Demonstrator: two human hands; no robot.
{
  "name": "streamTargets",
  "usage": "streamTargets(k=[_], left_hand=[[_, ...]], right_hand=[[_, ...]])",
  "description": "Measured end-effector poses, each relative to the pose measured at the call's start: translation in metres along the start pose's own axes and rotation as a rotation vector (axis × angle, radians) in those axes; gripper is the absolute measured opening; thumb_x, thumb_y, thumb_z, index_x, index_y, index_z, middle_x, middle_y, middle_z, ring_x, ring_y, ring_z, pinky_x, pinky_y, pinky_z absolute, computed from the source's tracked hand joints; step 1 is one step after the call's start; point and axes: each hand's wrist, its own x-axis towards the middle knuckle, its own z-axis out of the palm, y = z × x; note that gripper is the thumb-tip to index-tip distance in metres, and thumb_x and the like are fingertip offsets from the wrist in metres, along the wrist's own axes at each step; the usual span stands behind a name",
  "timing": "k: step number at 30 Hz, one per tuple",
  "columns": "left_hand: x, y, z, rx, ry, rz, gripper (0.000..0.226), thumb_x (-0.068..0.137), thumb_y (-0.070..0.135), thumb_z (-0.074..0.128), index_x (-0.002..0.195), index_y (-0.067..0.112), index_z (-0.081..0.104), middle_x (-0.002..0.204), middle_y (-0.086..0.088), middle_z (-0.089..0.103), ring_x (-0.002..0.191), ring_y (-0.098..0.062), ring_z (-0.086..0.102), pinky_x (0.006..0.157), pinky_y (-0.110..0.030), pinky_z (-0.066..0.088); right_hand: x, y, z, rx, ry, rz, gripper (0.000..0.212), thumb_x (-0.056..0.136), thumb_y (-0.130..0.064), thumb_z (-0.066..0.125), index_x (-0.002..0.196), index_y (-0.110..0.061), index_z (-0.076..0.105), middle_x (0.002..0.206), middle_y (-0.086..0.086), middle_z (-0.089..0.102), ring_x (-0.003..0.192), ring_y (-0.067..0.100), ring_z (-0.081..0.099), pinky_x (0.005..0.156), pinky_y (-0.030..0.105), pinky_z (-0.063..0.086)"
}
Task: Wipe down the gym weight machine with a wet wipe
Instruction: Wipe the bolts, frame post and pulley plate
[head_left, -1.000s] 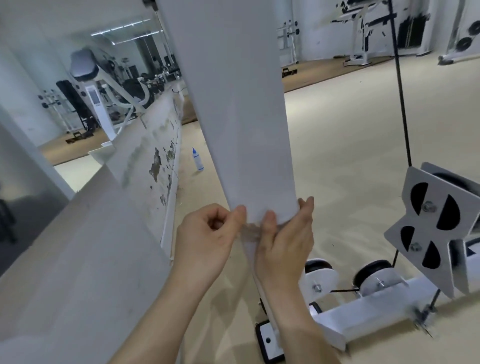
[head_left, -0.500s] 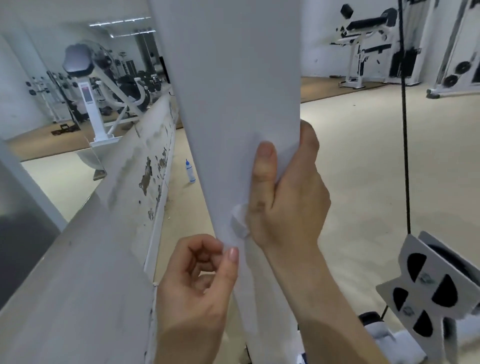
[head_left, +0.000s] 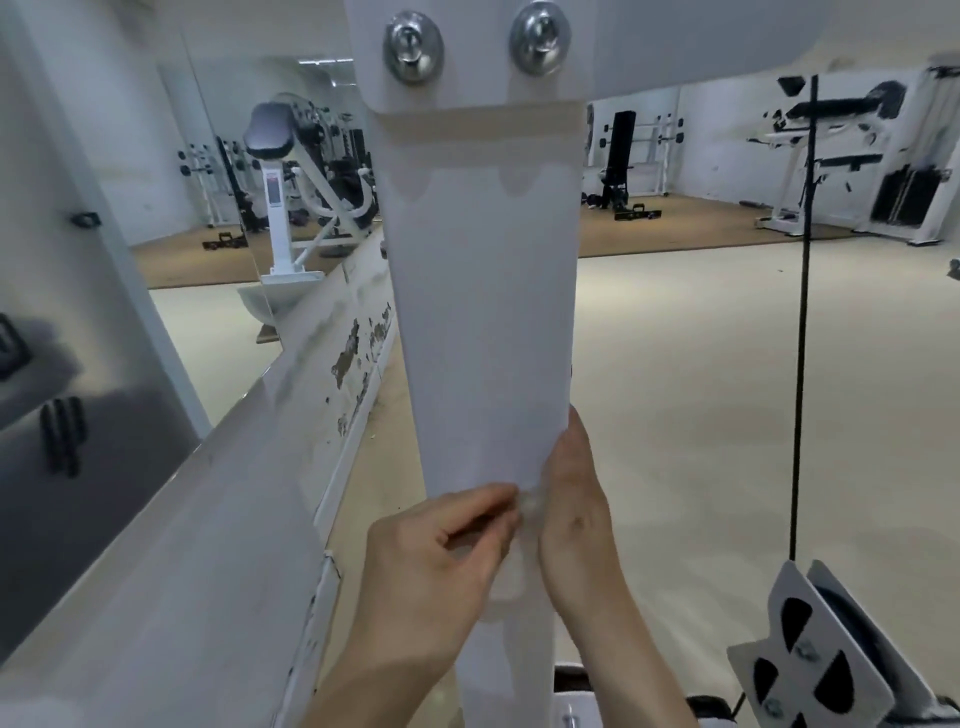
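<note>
The white post (head_left: 488, 312) of the weight machine stands upright in the middle of the view, running from a bracket with two shiny bolts (head_left: 413, 44) at the top down past the bottom edge. A paler, off-white band (head_left: 478, 130) crosses the post just under the bracket. Both hands work low on the post, close together and nearly touching. The left hand (head_left: 441, 561) lies across the front face with its fingers curled, and its fingertips pinch a thin, translucent wet wipe (head_left: 527, 501). The wipe sits crumpled against the post between the two hands, and a faint length of it seems to hang down the front face below them. The right hand (head_left: 571, 512) is wrapped round the post's right edge; its fingers go behind the post and are hidden there, while the side of the hand presses against the wipe. To the right a black cable (head_left: 802, 312) drops straight down to a white pulley plate (head_left: 810, 670) with dark cut-outs, well apart from the hands. To the left a low white ledge (head_left: 358, 358) with patches of peeling paint runs away along a mirror (head_left: 234, 156). A pale floor (head_left: 675, 364) spreads behind the post, with more gym machines (head_left: 841, 156) standing near the far wall.
</note>
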Motion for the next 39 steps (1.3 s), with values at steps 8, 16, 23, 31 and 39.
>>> streamTargets(k=[8, 16, 23, 31, 39], left_hand=[[0.004, 0.014, 0.005, -0.221, 0.091, -0.151, 0.027, 0.083, -0.013, 0.063, 0.078, 0.010, 0.076, 0.073, -0.001, 0.075, 0.068, -0.008, 0.070, 0.065, -0.015, 0.051], [-0.001, -0.005, -0.004, -0.165, 0.222, -0.033, 0.017, 0.072, 0.016, 0.064, 0.076, 0.030, 0.073, 0.064, -0.008, 0.069, 0.061, -0.024, 0.068, 0.064, -0.031, 0.057], [0.015, -0.009, -0.018, 0.115, 0.063, 0.010, 0.009, 0.067, 0.019, 0.058, 0.069, 0.028, 0.056, 0.049, 0.003, 0.045, 0.046, -0.010, 0.040, 0.049, -0.023, 0.036], [0.026, 0.024, -0.040, -0.032, 0.155, 0.057, 0.021, 0.082, 0.013, 0.062, 0.077, 0.033, 0.065, 0.062, 0.002, 0.059, 0.062, -0.026, 0.056, 0.064, -0.043, 0.052], [0.037, 0.055, -0.045, -0.023, 0.163, 0.141, 0.034, 0.090, 0.006, 0.064, 0.094, 0.039, 0.066, 0.085, 0.012, 0.067, 0.074, -0.009, 0.061, 0.062, -0.016, 0.047]], right_hand=[[-0.004, 0.004, 0.015, -0.741, 0.107, -0.713, 0.060, 0.099, -0.012, 0.029, 0.155, -0.009, 0.007, 0.162, 0.012, 0.009, 0.151, 0.029, 0.008, 0.122, 0.047, 0.013], [0.060, -0.040, -0.017, -1.201, 0.150, -1.247, 0.058, 0.091, -0.022, 0.049, 0.146, -0.005, 0.039, 0.153, 0.011, 0.036, 0.145, 0.025, 0.030, 0.119, 0.040, 0.025], [0.056, -0.022, -0.007, -1.349, -0.075, -1.384, 0.053, 0.100, -0.031, 0.036, 0.148, -0.007, 0.039, 0.156, 0.009, 0.032, 0.146, 0.023, 0.029, 0.120, 0.046, 0.015], [0.092, -0.080, -0.005, -1.365, -0.006, -1.408, 0.058, 0.098, -0.032, 0.044, 0.149, -0.007, 0.036, 0.158, 0.009, 0.029, 0.148, 0.025, 0.024, 0.118, 0.054, 0.013], [0.100, -0.101, -0.019, -1.362, 0.114, -1.292, 0.057, 0.099, -0.033, 0.040, 0.152, -0.014, 0.031, 0.159, 0.004, 0.027, 0.148, 0.020, 0.023, 0.116, 0.052, 0.018]])
